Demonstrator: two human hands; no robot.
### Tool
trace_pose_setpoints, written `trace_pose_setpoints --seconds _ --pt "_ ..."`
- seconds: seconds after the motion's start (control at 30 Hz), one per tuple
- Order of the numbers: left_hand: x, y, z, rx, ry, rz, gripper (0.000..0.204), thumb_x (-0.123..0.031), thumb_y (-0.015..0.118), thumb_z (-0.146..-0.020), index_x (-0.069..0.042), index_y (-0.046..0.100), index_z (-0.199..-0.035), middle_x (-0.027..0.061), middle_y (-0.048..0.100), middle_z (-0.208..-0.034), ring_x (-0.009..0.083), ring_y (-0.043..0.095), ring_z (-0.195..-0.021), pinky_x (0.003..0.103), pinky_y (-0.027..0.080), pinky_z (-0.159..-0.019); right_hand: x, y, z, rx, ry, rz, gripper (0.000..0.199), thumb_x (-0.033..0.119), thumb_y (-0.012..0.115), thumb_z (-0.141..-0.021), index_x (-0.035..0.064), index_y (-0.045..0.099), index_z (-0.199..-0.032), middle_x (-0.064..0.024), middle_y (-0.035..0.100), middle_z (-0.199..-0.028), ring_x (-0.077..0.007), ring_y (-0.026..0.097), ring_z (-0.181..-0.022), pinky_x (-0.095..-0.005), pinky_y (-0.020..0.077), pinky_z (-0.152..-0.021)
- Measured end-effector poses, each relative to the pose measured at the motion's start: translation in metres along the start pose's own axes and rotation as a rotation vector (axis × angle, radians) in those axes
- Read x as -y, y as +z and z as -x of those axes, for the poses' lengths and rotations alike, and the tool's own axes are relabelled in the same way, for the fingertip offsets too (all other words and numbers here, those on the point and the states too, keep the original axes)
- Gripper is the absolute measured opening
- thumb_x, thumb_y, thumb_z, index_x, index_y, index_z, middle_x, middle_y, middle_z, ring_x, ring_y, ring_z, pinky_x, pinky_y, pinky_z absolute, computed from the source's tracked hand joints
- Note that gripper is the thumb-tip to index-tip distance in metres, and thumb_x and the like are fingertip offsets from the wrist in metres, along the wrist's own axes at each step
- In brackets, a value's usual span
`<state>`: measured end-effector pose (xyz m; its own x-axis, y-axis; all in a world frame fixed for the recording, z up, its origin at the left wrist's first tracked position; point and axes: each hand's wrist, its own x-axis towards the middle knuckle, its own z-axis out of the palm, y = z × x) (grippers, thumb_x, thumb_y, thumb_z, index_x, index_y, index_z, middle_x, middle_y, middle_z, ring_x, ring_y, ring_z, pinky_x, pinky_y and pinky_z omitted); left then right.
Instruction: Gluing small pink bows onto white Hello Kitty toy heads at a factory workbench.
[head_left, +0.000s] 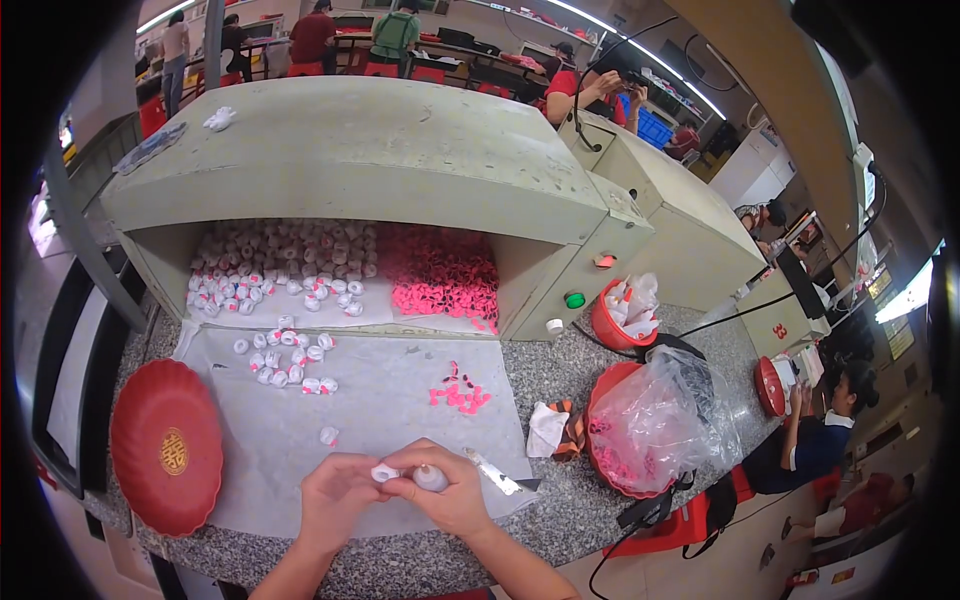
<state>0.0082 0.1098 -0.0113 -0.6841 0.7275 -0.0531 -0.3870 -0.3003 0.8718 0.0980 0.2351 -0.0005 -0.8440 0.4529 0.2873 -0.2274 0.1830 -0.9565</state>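
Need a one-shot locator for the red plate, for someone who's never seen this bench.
Start at the white sheet spread over the speckled stone counter. Off its left edge, left of the person's left hand, lies the red plate. It is the one flat, scalloped dish with a gold centre emblem; the other red containers are deep bowls.

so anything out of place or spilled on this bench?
Nothing spilled or damaged. Loose white pieces and pink pieces lie scattered on the white sheet, and a crumpled cloth lies beside the bag-lined red bowl.
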Motion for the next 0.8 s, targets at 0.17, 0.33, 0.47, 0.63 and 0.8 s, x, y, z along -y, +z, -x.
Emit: trace_pose_setpoints --seconds 0.17,0.33,0.47,0.63,0.8 --pt "0.0 -0.002 0.002 0.039 -0.007 -0.003 0.023 0.011 0.06 -0.072 0.005 0.05 -0.092 0.0166 0.061 -0.083 0.0228 0.063 -0.071 0.028 0.054 -0.06 0.0 0.001 0.003 0.02 0.18 -0.215 0.017 0.001 0.065 -0.074 -0.0015 0.058 -0.089 -0.0093 0.059 -0.09 -0.0121 0.057 -0.073 -0.0216 0.047 -0.06" --pt "-0.007 0.005 0.001 0.01 0.044 -0.067 0.021 0.008 0.056 -0.075 0.004 0.047 -0.093 0.0198 0.061 -0.08 0.0221 0.063 -0.064 0.029 0.055 -0.056 0.009 0.003 0.001 -0.038 0.296 -0.268 0.019 0.004 0.066 -0.075 0.0008 0.054 -0.089 -0.0065 0.06 -0.085 -0.0073 0.055 -0.065 -0.0187 0.043 -0.052" --pt "-0.005 0.004 0.002 0.035 0.019 -0.146 0.021 0.007 0.056 -0.075 0.004 0.047 -0.094 0.019 0.061 -0.08 0.0221 0.063 -0.065 0.029 0.055 -0.056 0.004 0.001 0.005 -0.014 0.32 -0.29 0.02 0.005 0.066 -0.075 0.0013 0.055 -0.091 -0.006 0.06 -0.083 -0.0058 0.053 -0.063 -0.0182 0.0416 -0.051" --pt "-0.008 0.007 0.001 -0.01 0.001 -0.134 0.019 0.006 0.057 -0.076 0.004 0.048 -0.093 0.0186 0.061 -0.079 0.0218 0.063 -0.065 0.028 0.055 -0.056 0.014 0.002 -0.001 -0.032 0.393 -0.301 0.021 0.006 0.067 -0.075 0.0021 0.055 -0.092 -0.0053 0.06 -0.081 -0.005 0.051 -0.06 -0.0183 0.0406 -0.049" --pt "-0.007 0.003 -0.001 0.012 0.0 -0.147 0.018 0.005 0.057 -0.076 0.004 0.048 -0.091 0.0181 0.061 -0.079 0.0211 0.063 -0.064 0.027 0.054 -0.055 0.0 -0.001 0.001 -0.008 0.395 -0.328 0.021 0.008 0.066 -0.076 0.0024 0.055 -0.093 -0.0031 0.058 -0.079 -0.0053 0.052 -0.062 -0.0187 0.0417 -0.051"
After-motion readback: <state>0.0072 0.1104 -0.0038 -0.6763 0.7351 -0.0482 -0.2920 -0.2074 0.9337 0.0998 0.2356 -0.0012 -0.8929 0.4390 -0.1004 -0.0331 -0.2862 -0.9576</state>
